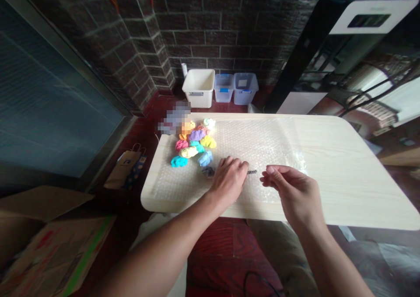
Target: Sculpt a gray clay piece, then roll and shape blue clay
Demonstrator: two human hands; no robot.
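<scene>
My left hand point(229, 174) is closed, palm down, over a dark ridged strip point(252, 172) on the bubble wrap point(275, 144). The strip's end juts out to the right of the fingers; the rest is covered. Just left of the hand lies a dark grey crumpled lump point(207, 171); whether it joins the strip I cannot tell. My right hand point(292, 183) hovers to the right of the strip, thumb pressed to the fingers; anything in the pinch is too small to make out. Beyond my left hand lie a light blue soft lump point(205, 158) and several coloured ones, including a yellow lump point(208, 141).
The pale wooden table point(354, 174) has rounded corners. Behind it stand a white bin point(198, 87) and two clear tubs, one a blue-tinted tub point(245, 89). On the floor at left are a paper bag point(121, 168) and an open cardboard box point(55, 253).
</scene>
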